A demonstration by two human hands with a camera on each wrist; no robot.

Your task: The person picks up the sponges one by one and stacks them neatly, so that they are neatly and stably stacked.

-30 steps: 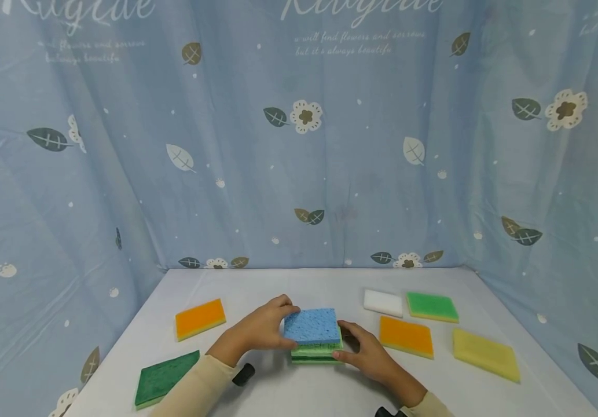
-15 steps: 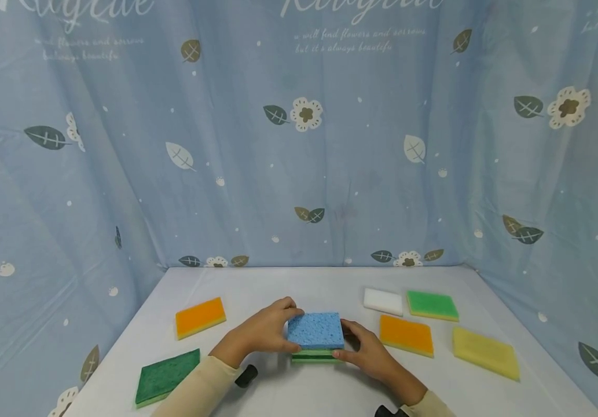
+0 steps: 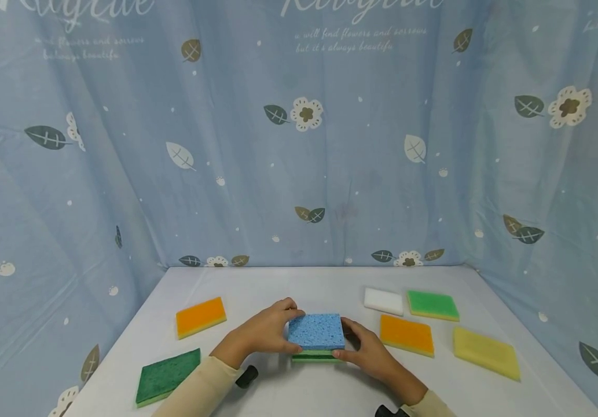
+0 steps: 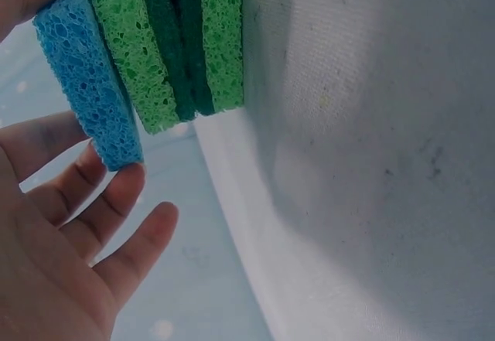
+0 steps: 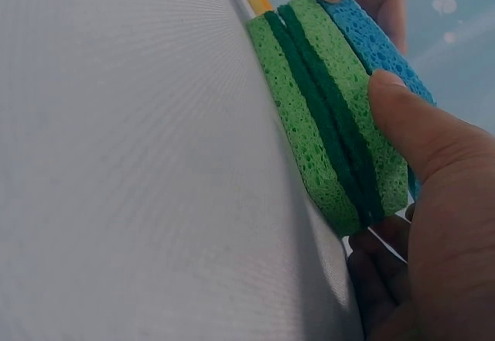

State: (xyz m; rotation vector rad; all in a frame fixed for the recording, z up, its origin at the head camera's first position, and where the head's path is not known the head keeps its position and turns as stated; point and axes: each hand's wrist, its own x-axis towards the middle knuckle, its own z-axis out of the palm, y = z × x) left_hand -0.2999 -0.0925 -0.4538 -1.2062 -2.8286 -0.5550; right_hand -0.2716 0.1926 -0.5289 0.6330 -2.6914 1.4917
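Observation:
A blue sponge lies on top of two stacked green sponges at the middle of the table. The left wrist view shows the two green sponges with their dark green scouring faces together. My left hand pinches the blue sponge at its left end, thumb in front and fingers behind. From the right, my right hand grips the stack. In the right wrist view, its thumb presses the upper green sponge near the blue one, while its fingers reach behind, partly hidden.
On the left lie an orange sponge and a dark green sponge. To the right are a white sponge, a green-and-yellow one, another orange one and a yellow one. A blue curtain surrounds the white table.
The blue sponge has shifted right and slightly toward me with my left hand, now covering more of the upper green sponge. My right hand has barely moved.

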